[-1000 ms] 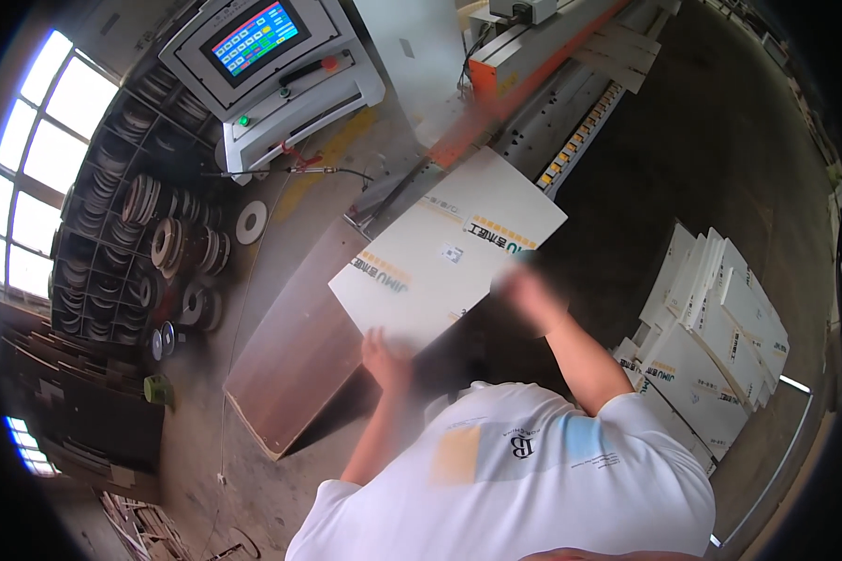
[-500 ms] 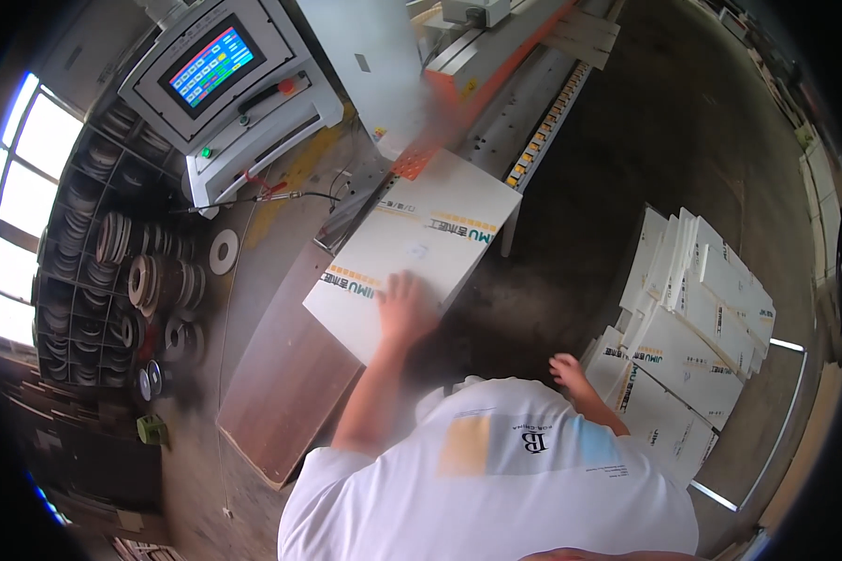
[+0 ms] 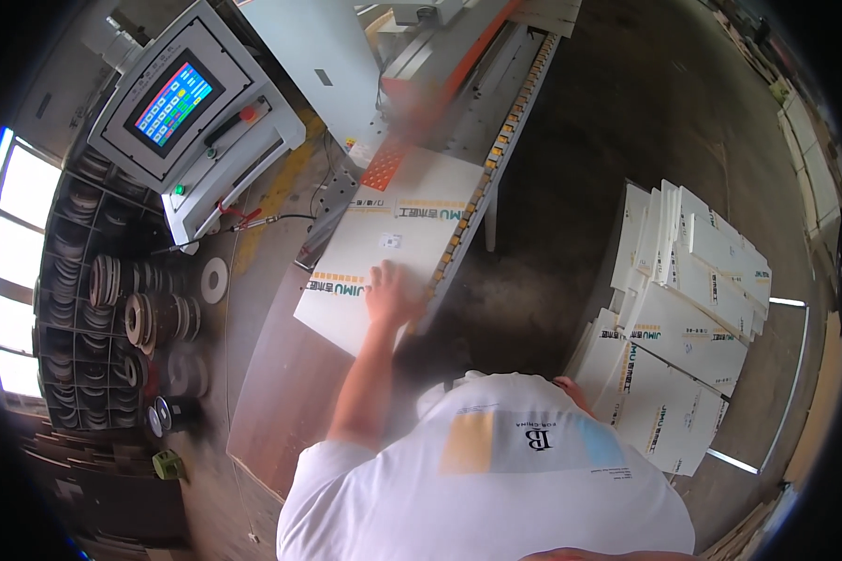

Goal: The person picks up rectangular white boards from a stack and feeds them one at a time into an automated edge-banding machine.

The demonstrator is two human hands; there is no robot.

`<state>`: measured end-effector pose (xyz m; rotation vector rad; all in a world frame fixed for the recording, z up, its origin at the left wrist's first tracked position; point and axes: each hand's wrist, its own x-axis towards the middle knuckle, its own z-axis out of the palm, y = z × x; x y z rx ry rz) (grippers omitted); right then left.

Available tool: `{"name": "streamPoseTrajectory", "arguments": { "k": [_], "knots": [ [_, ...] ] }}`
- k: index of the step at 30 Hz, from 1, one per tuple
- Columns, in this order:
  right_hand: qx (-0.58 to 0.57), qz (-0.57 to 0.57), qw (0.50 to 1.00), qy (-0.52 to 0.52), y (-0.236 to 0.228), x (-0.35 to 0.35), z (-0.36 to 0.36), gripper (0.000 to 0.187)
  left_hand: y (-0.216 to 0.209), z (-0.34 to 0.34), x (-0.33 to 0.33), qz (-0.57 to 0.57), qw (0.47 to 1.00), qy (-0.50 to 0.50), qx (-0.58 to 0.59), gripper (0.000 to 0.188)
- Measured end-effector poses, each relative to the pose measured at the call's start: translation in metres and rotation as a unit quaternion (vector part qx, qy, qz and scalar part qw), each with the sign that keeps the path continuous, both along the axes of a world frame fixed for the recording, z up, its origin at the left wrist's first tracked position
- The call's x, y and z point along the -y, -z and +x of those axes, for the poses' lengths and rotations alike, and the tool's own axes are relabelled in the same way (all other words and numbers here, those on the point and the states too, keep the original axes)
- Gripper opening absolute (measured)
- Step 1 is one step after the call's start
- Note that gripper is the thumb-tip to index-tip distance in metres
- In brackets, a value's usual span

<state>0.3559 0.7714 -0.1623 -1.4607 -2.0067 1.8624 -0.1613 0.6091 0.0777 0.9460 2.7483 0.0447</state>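
My left hand (image 3: 388, 292) lies flat with fingers spread near the front corner of a white printed panel (image 3: 365, 241). The panel rests on the bed of a grey and orange machine (image 3: 449, 61), its far end beneath an orange perforated guard (image 3: 381, 166). Along the panel's right side runs a rail with a row of small yellow and black rollers (image 3: 499, 150). A small pale label (image 3: 391, 241) sits in the middle of the panel. Close to my body, my right hand (image 3: 565, 383) is mostly behind my white shirt, its fingers hidden.
On the right stand stacks of white printed panels (image 3: 692, 341). A control console (image 3: 182, 107) with a lit screen stands at the far left. Below it are a rack of edge-band rolls (image 3: 79, 280) and loose rolls (image 3: 150, 318). A brown board (image 3: 281, 402) lies beside my left arm.
The panel has turned slightly, and its right side now lies along the roller rail. My left hand has stayed on it. My right hand has drawn back toward my body. The view has shifted.
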Motion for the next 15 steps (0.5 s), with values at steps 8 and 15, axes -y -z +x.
{"name": "streamPoseTrajectory", "arguments": {
  "k": [8, 15],
  "knots": [
    [0.008, -0.101, 0.993, 0.054, -0.039, -0.01, -0.066, 0.04, 0.011, -0.016, -0.024, -0.001, 1.0, 0.024, -0.017, 0.088],
    [0.07, -0.07, 0.989, 0.113, -0.035, -0.008, -0.065, 0.036, 0.021, -0.062, -0.069, 0.006, 0.995, 0.064, -0.072, 0.089]
  ]
}}
